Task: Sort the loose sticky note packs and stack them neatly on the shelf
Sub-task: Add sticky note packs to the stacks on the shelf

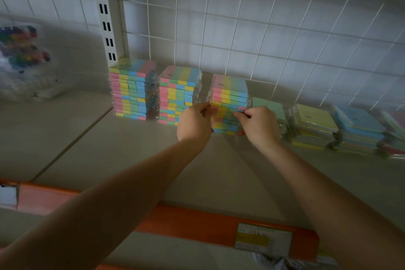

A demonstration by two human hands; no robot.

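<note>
Both hands on third tall stack of pink-yellow-green-blue striped sticky note packs (pixel 230 103), centre of beige shelf (pixel 131 151). Left hand (pixel 195 121) pinches its 9 o'clock edge, right hand (pixel 259 125) its 3 o'clock edge. Two similar stacks (pixel 153 92) at 9 o'clock.

Shelf (pixel 135 160): pale beige board, orange front lip (pixel 197 221) bearing a price label (pixel 263 239). Far edge, left to right: three tall stacks of striped sticky note packs (pixel 131 92), (pixel 178 94), (pixel 230 96); a low green pile (pixel 268 107); a yellow-topped pile (pixel 313 125); a blue-topped pile (pixel 359 129); another pile at the frame edge, blurred. Far left: clear bag of coloured items (pixel 24 59).
</note>
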